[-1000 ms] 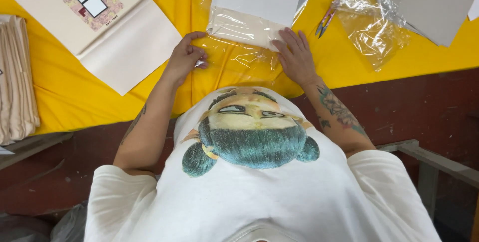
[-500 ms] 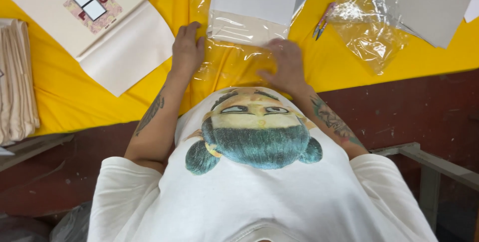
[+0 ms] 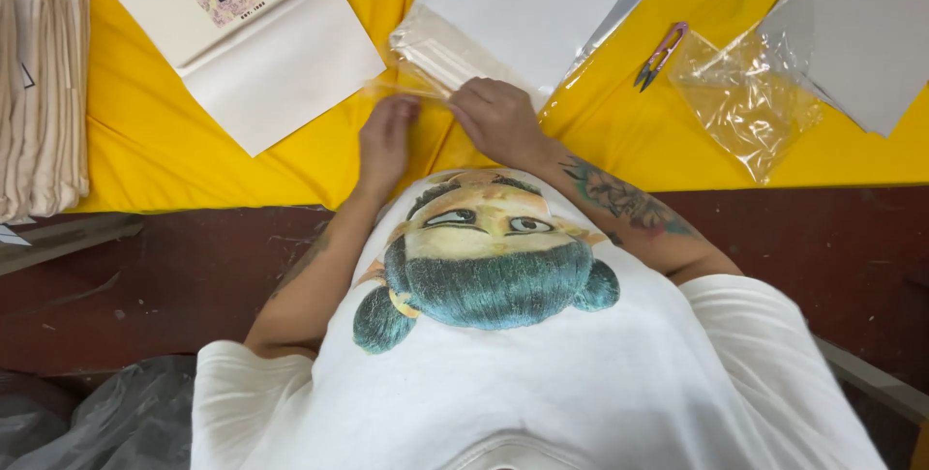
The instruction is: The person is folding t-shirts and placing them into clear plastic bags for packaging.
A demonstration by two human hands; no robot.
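Note:
A clear plastic bag (image 3: 581,34) holding a folded white garment (image 3: 527,5) lies on the yellow table cover (image 3: 145,151) straight ahead of me. My left hand (image 3: 384,136) and my right hand (image 3: 498,120) are close together at the bag's near corner. Both pinch the thin clear flap (image 3: 411,90) at the bag's mouth. The tattooed right forearm (image 3: 624,201) reaches in from the right. My white printed shirt fills the bottom of the view.
A folded cream shirt with a square print (image 3: 242,34) lies at the upper left, and a stack of cream fabric (image 3: 39,92) at the far left. Small thread snips (image 3: 660,52), a crumpled clear bag (image 3: 745,107) and a grey card sheet (image 3: 861,34) are at the right.
My hands were spread apart, flat on the plastic. They have come together at the bag's near corner and taken hold of its flap.

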